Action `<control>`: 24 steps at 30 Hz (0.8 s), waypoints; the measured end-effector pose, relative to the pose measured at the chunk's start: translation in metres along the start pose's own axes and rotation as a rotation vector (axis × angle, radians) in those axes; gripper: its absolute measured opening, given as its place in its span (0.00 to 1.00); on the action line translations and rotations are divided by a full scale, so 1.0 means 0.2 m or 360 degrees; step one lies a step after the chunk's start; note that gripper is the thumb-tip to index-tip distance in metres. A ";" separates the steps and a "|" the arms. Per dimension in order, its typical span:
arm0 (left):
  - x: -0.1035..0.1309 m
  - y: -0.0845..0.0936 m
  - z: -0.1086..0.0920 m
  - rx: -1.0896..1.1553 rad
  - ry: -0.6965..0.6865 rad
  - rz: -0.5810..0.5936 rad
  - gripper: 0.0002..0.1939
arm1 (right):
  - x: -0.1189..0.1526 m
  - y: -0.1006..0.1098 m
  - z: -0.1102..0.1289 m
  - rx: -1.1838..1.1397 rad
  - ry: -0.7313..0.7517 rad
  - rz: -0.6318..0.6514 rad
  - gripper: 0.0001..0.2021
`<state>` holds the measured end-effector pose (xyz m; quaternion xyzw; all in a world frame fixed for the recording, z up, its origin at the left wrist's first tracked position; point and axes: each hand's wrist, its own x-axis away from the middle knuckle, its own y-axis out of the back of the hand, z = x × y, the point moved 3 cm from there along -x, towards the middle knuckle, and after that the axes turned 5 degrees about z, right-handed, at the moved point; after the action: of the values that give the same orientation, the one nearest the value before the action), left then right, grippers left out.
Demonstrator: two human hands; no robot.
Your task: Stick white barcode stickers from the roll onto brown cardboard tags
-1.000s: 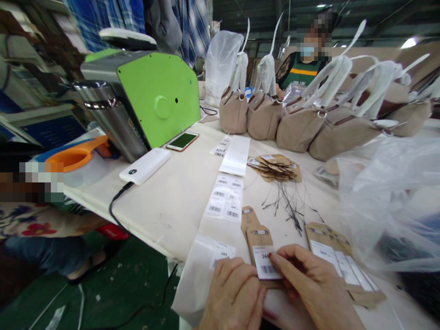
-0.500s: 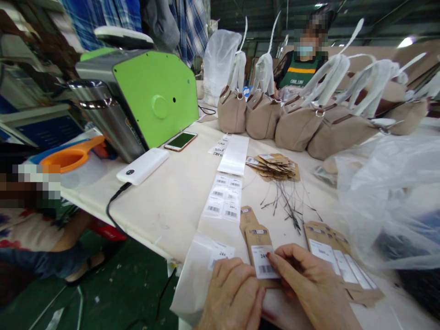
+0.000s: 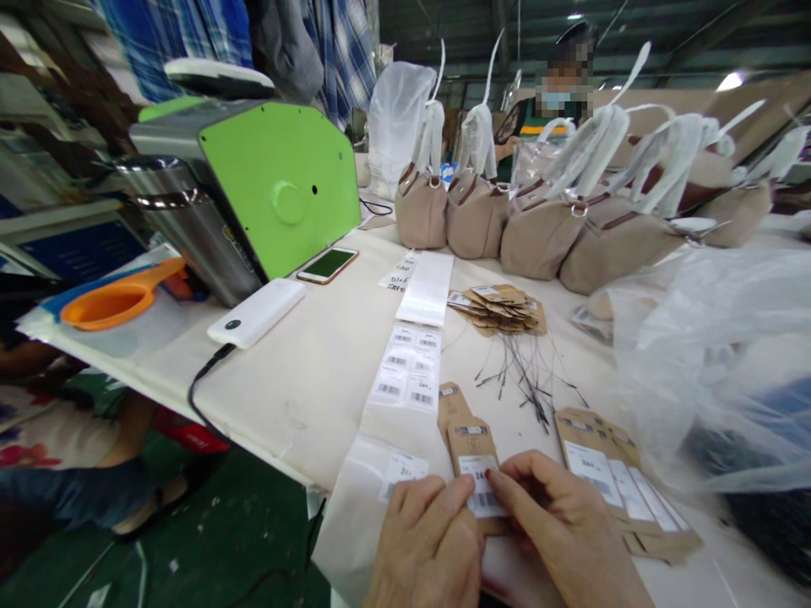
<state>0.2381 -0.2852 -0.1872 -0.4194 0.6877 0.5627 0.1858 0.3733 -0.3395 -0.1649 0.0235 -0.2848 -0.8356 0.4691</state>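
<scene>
A brown cardboard hang tag (image 3: 470, 439) with a white barcode sticker (image 3: 487, 503) on it is between my hands at the lower middle. My left hand (image 3: 426, 540) is closed at the tag's lower left, its index fingertip on the sticker. My right hand (image 3: 561, 528) pinches the tag's right side, thumb on the sticker; its other fingertips are partly hidden. Another tag pokes out behind this one. To the left runs a strip of barcode stickers (image 3: 405, 367). On the right lies a fanned row of stickered tags (image 3: 589, 464).
A heap of tags (image 3: 500, 306) with dark strings lies further back. Beige handbags (image 3: 421, 211) line the far side, with plastic film (image 3: 715, 363) at right. A green machine (image 3: 297, 186), steel flask (image 3: 196, 228), phone (image 3: 328, 264) and power bank (image 3: 257, 314) stand left. A co-worker (image 3: 551, 114) is behind.
My left index finger has moved right and up onto the tag's sticker, covering part of it. My right hand stays at the tag's right side. The view has shifted slightly.
</scene>
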 end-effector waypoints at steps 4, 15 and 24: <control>-0.01 -0.02 -0.01 -0.0033 -0.0034 0.0062 0.04 | 0.01 -0.01 0.02 0.0046 0.0038 -0.0082 0.14; -0.04 0.01 0.00 -0.0032 -0.0055 0.0086 0.07 | -0.04 0.01 0.02 0.0544 0.0022 -0.0004 0.09; -0.01 0.00 0.01 0.0062 -0.0008 0.0073 0.07 | -0.04 0.00 0.09 0.0937 -0.0026 -0.0007 0.09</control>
<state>0.2389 -0.2837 -0.1869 -0.3985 0.7075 0.5544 0.1828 0.3728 -0.3253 -0.1512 0.1524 -0.5187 -0.7183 0.4380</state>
